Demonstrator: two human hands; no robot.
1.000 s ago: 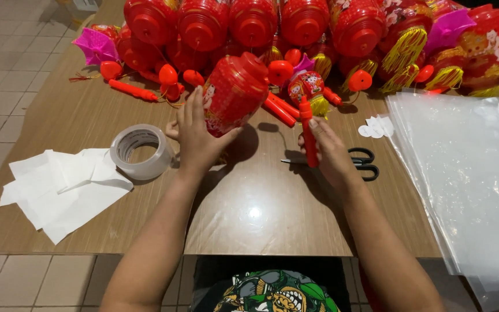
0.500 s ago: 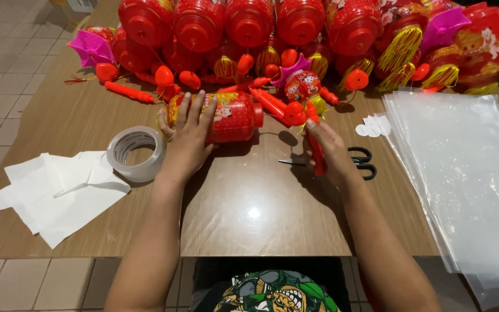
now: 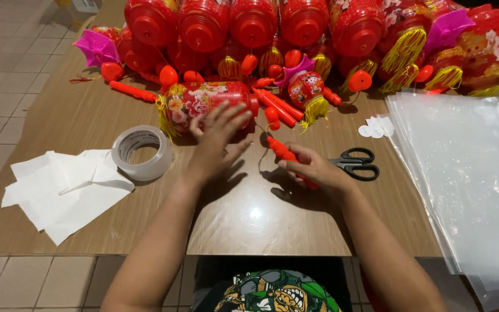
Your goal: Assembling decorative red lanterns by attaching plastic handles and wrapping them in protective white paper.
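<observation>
A wooden table (image 3: 88, 121) over pale floor tiles, its far edge heaped with red lanterns. The left hand (image 3: 215, 144), fingers spread wide, steadies a red lantern (image 3: 206, 101) lying on its side; the right hand (image 3: 316, 170) grips a red handle stick (image 3: 281, 150). Fitting stick to lantern seems in hand — the next move calls for careful alignment. The connecting string is hard to make out — the stick's lower end is hidden.

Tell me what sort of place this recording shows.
Probably a home or small workshop craft table for assembling festive decorations: a row of red plastic lanterns along the brown wooden table, a stack of clear plastic bags, and a tiled floor.
</observation>
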